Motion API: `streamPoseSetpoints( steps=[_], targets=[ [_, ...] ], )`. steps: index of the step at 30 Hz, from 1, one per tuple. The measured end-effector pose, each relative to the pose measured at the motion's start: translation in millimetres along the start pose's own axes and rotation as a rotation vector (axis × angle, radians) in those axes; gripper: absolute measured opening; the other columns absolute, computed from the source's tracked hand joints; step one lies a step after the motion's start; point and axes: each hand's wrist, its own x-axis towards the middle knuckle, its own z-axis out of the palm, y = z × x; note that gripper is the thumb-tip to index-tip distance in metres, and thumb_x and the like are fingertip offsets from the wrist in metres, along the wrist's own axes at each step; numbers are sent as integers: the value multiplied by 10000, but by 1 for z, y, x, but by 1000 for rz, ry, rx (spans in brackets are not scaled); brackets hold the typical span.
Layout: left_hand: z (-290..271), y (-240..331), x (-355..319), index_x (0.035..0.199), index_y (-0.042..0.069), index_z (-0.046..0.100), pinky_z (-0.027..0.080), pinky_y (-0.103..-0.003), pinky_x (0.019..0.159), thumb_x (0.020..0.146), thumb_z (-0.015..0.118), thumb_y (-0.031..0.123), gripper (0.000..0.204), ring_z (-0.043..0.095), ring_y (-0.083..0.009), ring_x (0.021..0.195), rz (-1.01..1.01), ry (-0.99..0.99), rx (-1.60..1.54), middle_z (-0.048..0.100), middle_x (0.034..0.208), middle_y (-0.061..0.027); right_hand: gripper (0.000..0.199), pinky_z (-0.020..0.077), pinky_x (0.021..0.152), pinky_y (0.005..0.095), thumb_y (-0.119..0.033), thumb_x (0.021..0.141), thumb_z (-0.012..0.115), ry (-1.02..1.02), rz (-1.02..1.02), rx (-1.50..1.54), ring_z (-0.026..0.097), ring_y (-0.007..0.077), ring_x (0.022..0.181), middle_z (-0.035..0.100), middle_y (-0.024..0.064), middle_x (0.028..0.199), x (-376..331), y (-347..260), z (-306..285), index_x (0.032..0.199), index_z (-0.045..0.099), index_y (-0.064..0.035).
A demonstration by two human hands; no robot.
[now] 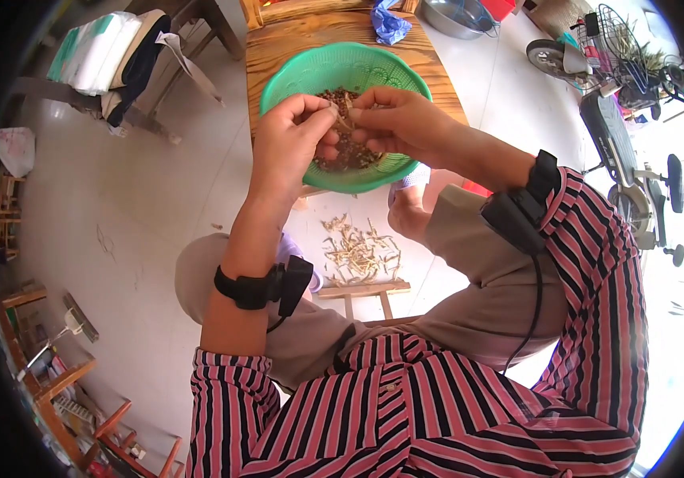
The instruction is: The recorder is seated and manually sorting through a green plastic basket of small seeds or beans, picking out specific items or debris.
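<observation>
Over a green plastic basket [294,70], my left hand [290,142] and my right hand [407,126] are close together. Between their pinched fingertips is a thin, pale dry pod [343,122], partly hidden by the fingers. Small reddish-brown beans [351,158] mixed with bits of husk cover the basket's bottom. A scatter of dry, straw-coloured empty pods [362,253] lies on the floor below the basket, in front of me.
The basket rests on a wooden chair or bench [278,41] with crumpled blue plastic [390,25] at its far end. A metal basin [457,17] stands beyond it. At right is a parked scooter [613,135]; a wooden stool [366,291] is near my knees.
</observation>
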Motion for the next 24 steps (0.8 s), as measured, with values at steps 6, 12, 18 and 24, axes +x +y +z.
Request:
streamPoseSetpoints(
  steps=[6, 12, 18, 24],
  targets=[
    [3, -10, 1, 935, -17, 634, 529, -225, 645, 897, 632, 176, 197, 619, -114, 690, 27, -62, -298, 644, 805, -61, 191, 506, 657, 189, -174, 889, 674, -105, -98, -234, 614, 77, 735, 633, 23, 851, 6, -3, -5, 1007, 596, -46],
    [-13, -15, 5, 872, 27, 631, 440, -197, 571, 878, 670, 211, 188, 521, -62, 598, 107, 8, -272, 628, 770, -24, 178, 527, 705, 279, -150, 852, 686, -138, -289, -677, 640, 156, 777, 653, 60, 884, 5, -20, -5, 963, 613, -32],
    [-15, -6, 5, 894, 56, 585, 457, -214, 620, 912, 618, 206, 154, 560, -92, 669, 202, 0, -393, 655, 868, -60, 199, 492, 808, 423, -87, 769, 655, -176, -459, -1711, 594, 321, 946, 595, 119, 943, 16, 4, -31, 967, 651, -99],
    [-16, -2, -3, 1016, 22, 555, 549, -301, 776, 952, 552, 156, 148, 665, -207, 876, 175, -134, -498, 654, 940, -117, 182, 500, 780, 419, -75, 745, 667, -186, -387, -1809, 607, 296, 946, 589, 92, 956, 19, 7, -30, 922, 660, -118]
  ],
)
